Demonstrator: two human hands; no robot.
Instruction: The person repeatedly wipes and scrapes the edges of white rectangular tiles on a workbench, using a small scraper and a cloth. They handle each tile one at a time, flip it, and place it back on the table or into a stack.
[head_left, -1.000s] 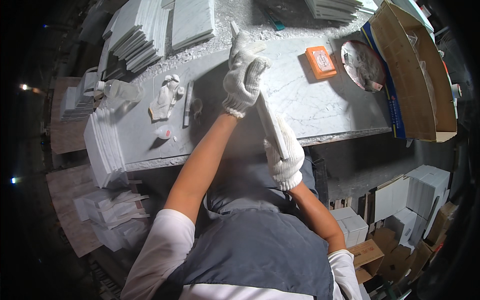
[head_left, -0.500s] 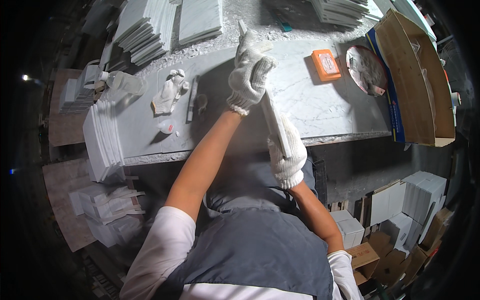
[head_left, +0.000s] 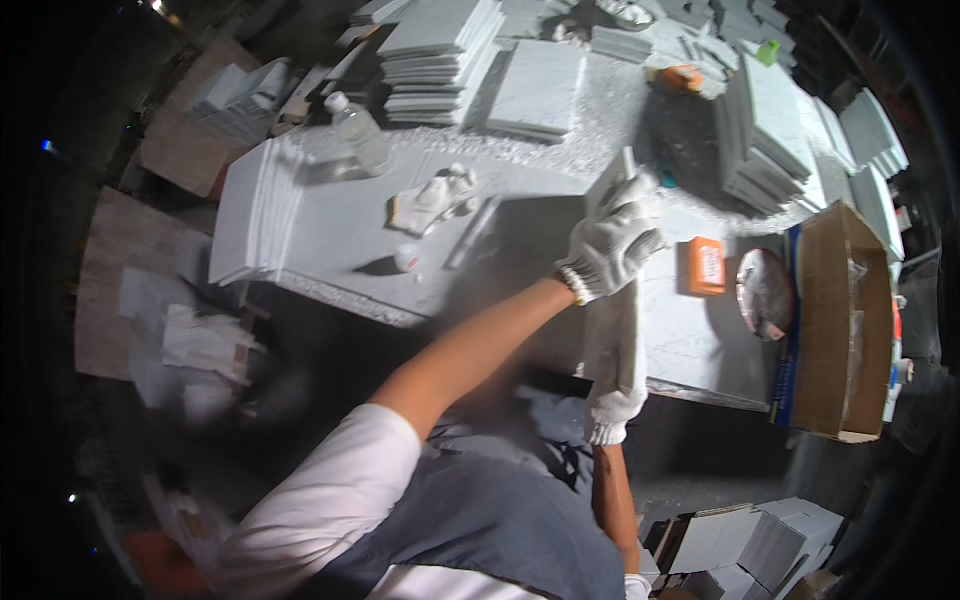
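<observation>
Both my hands wear white knit gloves. Between them a thin, pale marble tile stands on edge, pointing away from me over the worktable's front edge. My left hand is closed over its far part, and the tile's tip pokes out beyond the fingers. At the near end my right hand grips the tile; its fingers are partly hidden. Whether the left hand also holds something small against the tile cannot be seen. To the left, a spare white glove lies on the marble worktop beside a thin grey bar.
An orange box, a round dish and a long open cardboard box stand on the right. Stacked tiles and another stack line the back. A clear bottle and leaning tiles are at left.
The view has swung, so the table and stacks appear shifted and more of the back shows. The tile has turned to show more of its broad side. Both hands keep their hold.
</observation>
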